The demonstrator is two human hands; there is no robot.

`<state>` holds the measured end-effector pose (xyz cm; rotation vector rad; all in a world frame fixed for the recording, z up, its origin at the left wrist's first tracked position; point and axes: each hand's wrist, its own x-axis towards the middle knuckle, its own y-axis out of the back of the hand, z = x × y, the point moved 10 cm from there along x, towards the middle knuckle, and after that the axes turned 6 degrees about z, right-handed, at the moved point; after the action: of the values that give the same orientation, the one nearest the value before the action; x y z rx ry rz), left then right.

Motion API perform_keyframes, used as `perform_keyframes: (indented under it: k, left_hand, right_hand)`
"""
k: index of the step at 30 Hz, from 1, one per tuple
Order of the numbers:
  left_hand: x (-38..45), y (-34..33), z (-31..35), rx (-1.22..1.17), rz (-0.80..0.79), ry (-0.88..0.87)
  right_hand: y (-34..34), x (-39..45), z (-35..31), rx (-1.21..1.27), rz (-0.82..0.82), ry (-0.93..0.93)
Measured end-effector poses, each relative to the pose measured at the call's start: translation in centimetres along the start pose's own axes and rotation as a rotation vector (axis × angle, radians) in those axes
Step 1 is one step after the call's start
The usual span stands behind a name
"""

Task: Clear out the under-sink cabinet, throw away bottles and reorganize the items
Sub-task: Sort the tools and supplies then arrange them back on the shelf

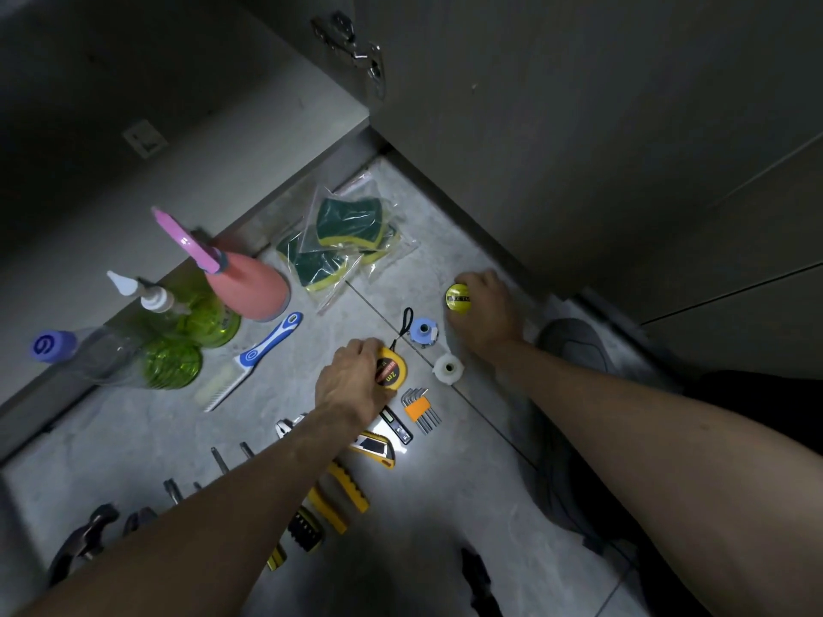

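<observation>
On the grey tiled floor my left hand grips a yellow 2 m tape measure with a black wrist loop. My right hand holds a small round yellow tape roll near the cabinet door. Between the hands lie a blue roll and a white roll. A pink spray bottle, two green bottles and a clear bottle with a purple cap stand at the left along the cabinet base.
Bagged green-yellow sponges lie near the cabinet corner. A blue-white brush, orange hex keys, a yellow utility knife, pliers and screwdrivers lie on the floor under my left arm. The open cabinet door stands at the right.
</observation>
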<state>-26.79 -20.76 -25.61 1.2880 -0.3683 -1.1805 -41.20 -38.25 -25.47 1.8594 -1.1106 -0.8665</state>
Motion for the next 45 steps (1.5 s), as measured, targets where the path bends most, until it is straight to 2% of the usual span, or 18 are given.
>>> perform_keyframes:
  k: [5, 8, 11, 17, 19, 23, 26, 28, 31, 34, 37, 39, 42, 45]
  left_hand:
    - [-0.5, 0.8, 0.2, -0.012, -0.001, 0.008]
    - [-1.6, 1.7, -0.3, -0.058, 0.003, 0.008]
    - [-3.2, 3.0, -1.4, -0.087, 0.024, 0.011]
    - [-5.8, 4.1, -3.2, -0.121, 0.023, 0.050]
    - [-6.7, 4.1, -3.8, -0.141, 0.034, 0.069]
    - [-9.1, 3.6, -5.4, -0.165, 0.052, 0.131]
    - [-11.5, 2.9, -7.8, -0.167, 0.028, 0.264]
    - [-13.2, 2.4, -9.3, -0.150, -0.006, 0.351]
    - [-15.4, 1.8, -10.9, -0.167, -0.020, 0.404]
    - [-16.6, 1.3, -11.8, -0.184, 0.000, 0.444]
    - [-16.0, 1.4, -11.1, -0.261, 0.066, 0.440]
    - [-14.7, 1.6, -10.0, -0.311, 0.116, 0.407]
    - [-12.3, 1.6, -7.1, -0.289, 0.169, 0.235]
    - [-10.9, -0.6, -3.4, -0.131, 0.064, -0.024]
  right_hand:
    - [0.7, 2.1, -4.2, 0.132, 0.054, 0.079]
    - [-1.0, 2.4, -6.6, -0.006, -0.028, 0.138]
    - [-2.2, 2.0, -5.9, -0.130, -0.083, 0.083]
    - [-1.3, 1.4, -5.5, -0.055, -0.127, 0.054]
    - [-1.4, 0.8, -7.3, -0.033, -0.119, 0.128]
    - [-4.4, -2.3, -13.1, -0.012, -0.234, 0.346]
    - [-7.2, -5.5, -16.8, -0.040, -0.296, 0.490]
    - [-8.9, -7.7, -18.6, -0.105, -0.306, 0.598]
    - [-11.4, -10.0, -19.4, -0.330, -0.312, 0.700]
    - [-11.7, -10.7, -18.6, -0.364, -0.297, 0.699]
    - [-8.4, -11.4, -17.0, -0.110, -0.186, 0.633]
    - [-6.2, -12.1, -13.8, 0.011, -0.125, 0.493]
    - [-5.1, -14.2, -7.7, -0.014, -0.161, 0.255]
    - [-3.7, -16.2, -3.6, -0.013, -0.124, 0.090]
